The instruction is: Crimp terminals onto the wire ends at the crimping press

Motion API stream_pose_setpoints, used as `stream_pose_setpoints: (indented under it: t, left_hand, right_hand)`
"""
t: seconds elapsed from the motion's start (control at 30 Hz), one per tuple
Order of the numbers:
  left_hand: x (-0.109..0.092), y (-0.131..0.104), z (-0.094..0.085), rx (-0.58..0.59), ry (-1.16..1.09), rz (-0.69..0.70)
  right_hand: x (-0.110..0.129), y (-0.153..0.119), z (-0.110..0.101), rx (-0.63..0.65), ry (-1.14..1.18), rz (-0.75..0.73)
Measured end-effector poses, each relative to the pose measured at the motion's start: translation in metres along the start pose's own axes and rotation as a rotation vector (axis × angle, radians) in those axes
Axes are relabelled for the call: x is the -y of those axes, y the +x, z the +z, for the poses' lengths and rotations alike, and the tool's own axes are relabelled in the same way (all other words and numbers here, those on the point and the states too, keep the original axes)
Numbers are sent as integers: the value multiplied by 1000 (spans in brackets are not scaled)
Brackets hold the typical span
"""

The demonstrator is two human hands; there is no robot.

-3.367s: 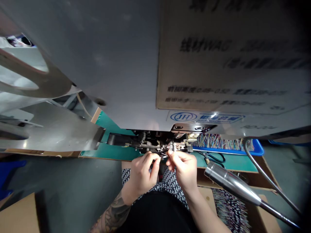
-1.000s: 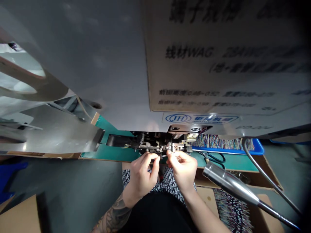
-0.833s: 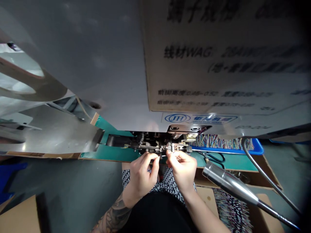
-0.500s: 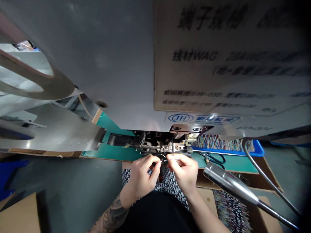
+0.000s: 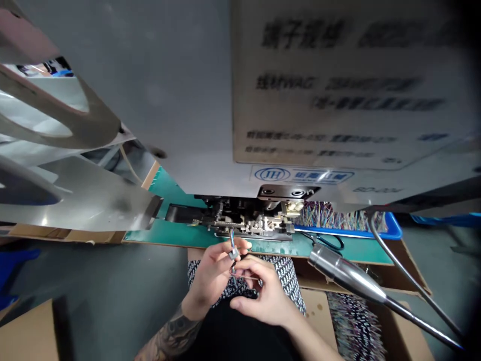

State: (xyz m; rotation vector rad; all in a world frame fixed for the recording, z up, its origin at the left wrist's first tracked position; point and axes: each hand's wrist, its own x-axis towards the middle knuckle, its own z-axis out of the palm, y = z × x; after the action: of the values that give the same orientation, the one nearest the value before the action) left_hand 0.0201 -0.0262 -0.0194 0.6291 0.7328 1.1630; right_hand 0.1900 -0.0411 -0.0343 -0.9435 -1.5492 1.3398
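In the head view my left hand (image 5: 212, 271) pinches a short bundle of thin coloured wires (image 5: 232, 235) with a small grey sleeve-like piece (image 5: 233, 253) on it. The bundle stands upright, its multicoloured upper end above my fingers. Below the grey piece, thin loose wires hang between my hands. Close by on the right, my right hand (image 5: 265, 291) has its fingers at these loose wires, thumb spread away from them. Just beyond both hands is the metal tooling (image 5: 259, 225) of a terminal crimping machine (image 5: 180, 100).
A blue tray (image 5: 394, 228) full of cut coloured wires stands right, behind dark-handled scissors (image 5: 334, 243). A metal gooseneck lamp (image 5: 349, 276) reaches in from the lower right. More wire bundles (image 5: 355, 321) lie in a box below. The green work surface (image 5: 180, 239) runs under the tooling.
Both hands have drawn back and down from the tooling. My left hand now shows the wire bundle upright with its grey piece. My right hand's thumb has moved away from its fingers.
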Motion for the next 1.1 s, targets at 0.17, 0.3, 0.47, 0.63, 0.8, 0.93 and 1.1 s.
stream_pose_setpoints:
  t: [0.17,0.3,0.47,0.63,0.8,0.93,1.1]
  left_hand:
    - [9,-3,9,7,192,36]
    - [7,-8,2,93,373,-23]
    - [0,-9,-18,176,519,-130]
    - [-3,-4,-25,172,631,-189]
    - [-4,-7,-18,177,717,-234]
    - [-14,-16,-28,225,790,-253]
    - [-48,-25,-72,118,1005,-263]
  right_hand:
    - [2,2,2,-224,-54,-56]
    - [11,-5,-46,-9,-82,-23]
    - [24,-15,-145,14,-160,151]
    - [16,4,-213,-257,-267,174]
    - [-4,58,-217,-434,-435,132]
    - [-16,89,-216,-531,-587,46]
    - [-19,92,-222,-534,-699,43]
